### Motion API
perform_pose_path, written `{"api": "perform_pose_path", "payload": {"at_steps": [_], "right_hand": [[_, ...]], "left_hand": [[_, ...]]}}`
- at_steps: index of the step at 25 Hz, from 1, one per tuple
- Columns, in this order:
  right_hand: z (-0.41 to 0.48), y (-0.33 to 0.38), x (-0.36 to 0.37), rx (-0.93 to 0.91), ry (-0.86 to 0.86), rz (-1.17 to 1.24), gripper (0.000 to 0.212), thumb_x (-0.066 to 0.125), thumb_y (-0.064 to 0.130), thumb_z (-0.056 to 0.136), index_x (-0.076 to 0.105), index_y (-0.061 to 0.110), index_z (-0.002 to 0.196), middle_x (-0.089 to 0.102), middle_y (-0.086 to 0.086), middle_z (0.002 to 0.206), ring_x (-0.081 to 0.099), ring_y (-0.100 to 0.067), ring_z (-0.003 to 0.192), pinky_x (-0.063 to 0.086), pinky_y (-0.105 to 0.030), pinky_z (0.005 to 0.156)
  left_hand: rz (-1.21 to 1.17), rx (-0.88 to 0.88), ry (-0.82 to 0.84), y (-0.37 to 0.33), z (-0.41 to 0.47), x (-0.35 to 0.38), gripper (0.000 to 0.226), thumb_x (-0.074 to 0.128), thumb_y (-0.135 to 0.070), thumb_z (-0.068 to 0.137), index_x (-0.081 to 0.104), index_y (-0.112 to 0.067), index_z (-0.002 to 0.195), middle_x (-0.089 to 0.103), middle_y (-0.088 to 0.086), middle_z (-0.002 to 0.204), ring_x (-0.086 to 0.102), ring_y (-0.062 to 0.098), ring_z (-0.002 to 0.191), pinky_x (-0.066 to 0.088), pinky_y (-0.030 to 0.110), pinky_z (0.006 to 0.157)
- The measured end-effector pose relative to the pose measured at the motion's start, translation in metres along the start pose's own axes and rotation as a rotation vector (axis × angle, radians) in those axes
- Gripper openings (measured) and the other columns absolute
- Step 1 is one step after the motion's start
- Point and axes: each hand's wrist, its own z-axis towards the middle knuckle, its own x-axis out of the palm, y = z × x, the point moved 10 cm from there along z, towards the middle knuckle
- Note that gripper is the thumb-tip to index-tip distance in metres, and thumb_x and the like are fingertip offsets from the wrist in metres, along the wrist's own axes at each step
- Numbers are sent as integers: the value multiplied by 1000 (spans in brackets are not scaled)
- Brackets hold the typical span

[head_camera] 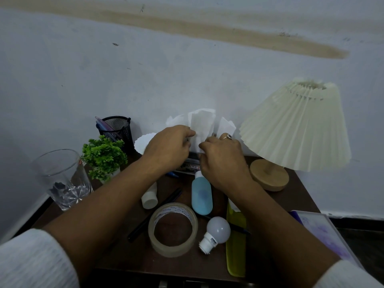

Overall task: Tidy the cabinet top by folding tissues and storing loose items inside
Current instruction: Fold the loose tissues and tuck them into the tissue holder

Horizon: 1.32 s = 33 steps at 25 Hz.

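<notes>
A thin white tissue point(202, 123) stands crumpled just above the centre of the frame, against the wall at the back of the cabinet top point(301, 196). The left hand point(168, 147) and right hand point(223, 161) reach forward side by side, fingers curled, each pinching the tissue's lower part.

Pleated cream lamp point(297, 125) at right; green plant point(104, 154), black mesh pen cup point(117, 129) at left; stained wall point(145, 69) behind.
</notes>
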Motion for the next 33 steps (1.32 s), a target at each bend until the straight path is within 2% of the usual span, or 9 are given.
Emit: {"api": "perform_pose_path", "payload": {"at_steps": [7,12,16,20,24,26,29,31,33], "right_hand": [[-1,-2,2,-5,-61,-17,34,49,40,98,73,18,103,66,-4,103,59,-28,100,43,-43,84],[-3,3,12,-18,-13,-48,39,45,47,99,72,19,105,63,-3,106,57,-27,102,42,-42,85],[2,-3,-4,9,-77,4,27,54,36,95,73,17,101,67,-4,100,60,-27,95,45,-39,81],[1,1,6,-24,-5,20,20,56,25,91,72,12,96,67,-7,97,58,-30,94,48,-38,75],[-1,-1,-6,12,-51,50,22,58,25,92,72,11,102,67,-9,105,58,-31,98,52,-41,80],[-7,-1,-15,29,-80,70,21,58,25,93,70,12,105,65,-9,110,57,-28,100,50,-38,79],[-22,-1,-25,41,-78,120,23,57,23,93,67,14,112,61,-8,115,55,-25,101,46,-33,75],[-36,-7,-26,97,-62,193,24,55,23,95,64,16,116,56,-6,116,54,-22,100,47,-29,71],[-52,-13,-26,170,-60,295,22,54,24,97,60,17,116,51,-5,115,54,-20,99,45,-27,70]], "left_hand": [[-16,27,-50,-1,-4,-6,45,51,-6,97,59,-17,140,56,0,147,52,22,133,43,40,110],[-5,11,7,0,-4,2,44,51,-6,97,60,-18,139,55,1,148,51,23,135,43,40,110],[34,8,27,2,-3,4,44,52,-7,96,62,-19,137,59,1,144,55,23,132,46,42,108],[44,15,46,-1,0,5,42,54,-14,97,61,-22,138,59,-2,144,55,21,131,46,41,107],[73,19,40,-4,-2,5,38,53,-18,99,64,-22,135,63,-2,139,59,22,125,49,42,103],[95,21,57,-6,-1,7,37,52,-19,98,65,-23,132,66,-1,135,62,22,120,51,43,99],[45,-7,79,-7,-4,4,44,56,-17,96,59,-25,139,58,-2,144,56,22,127,47,43,105],[-17,-25,34,-8,-13,-5,46,57,-16,96,57,-27,141,53,-4,149,52,21,132,45,44,108],[-75,-52,-80,-6,-30,-20,41,57,-19,96,61,-29,135,55,-3,144,56,22,126,48,43,103]]}}
